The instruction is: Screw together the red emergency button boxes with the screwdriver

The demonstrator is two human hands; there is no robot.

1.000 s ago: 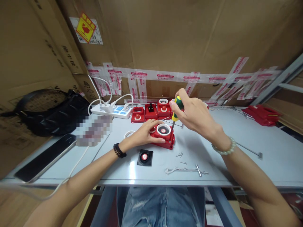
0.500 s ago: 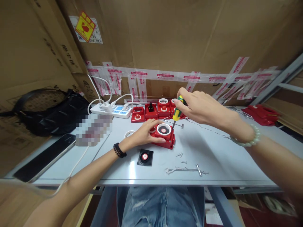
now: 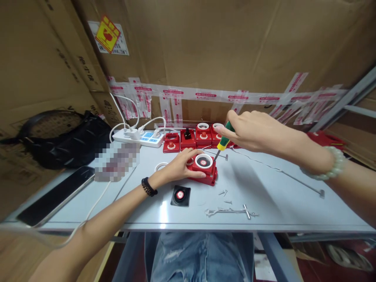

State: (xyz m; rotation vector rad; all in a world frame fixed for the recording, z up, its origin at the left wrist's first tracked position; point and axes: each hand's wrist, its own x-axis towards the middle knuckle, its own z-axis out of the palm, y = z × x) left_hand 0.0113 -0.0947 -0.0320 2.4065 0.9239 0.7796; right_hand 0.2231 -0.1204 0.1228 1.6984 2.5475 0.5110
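Note:
My left hand (image 3: pixel 186 165) is wrapped round the left side of a red box-shaped device (image 3: pixel 207 180) that lies on the table. The device has a white ring (image 3: pixel 203 161) with a black disc inside it. Above and to the right, my right hand (image 3: pixel 245 127) grips the green and yellow handle of a screwdriver (image 3: pixel 225 141). The screwdriver leans to the right, its tip at the device's far right corner. Closer to me lie several small screws (image 3: pixel 225 193), a black square piece with a round red-and-white centre (image 3: pixel 180 195), and a metal T-shaped rod (image 3: pixel 232 210).
Several red devices (image 3: pixel 203 138) stand in a row at the back. A white power strip (image 3: pixel 141 138) with cables sits beside them. To the left are a phone (image 3: pixel 55 196) and a black bag (image 3: pixel 67 137). Another thin metal rod (image 3: pixel 302 183) lies at right; cardboard (image 3: pixel 205 47) walls the back.
The screwdriver's handle has tilted further right with my right hand, and my right forearm has shifted right, uncovering a metal rod. My left hand stays on the device.

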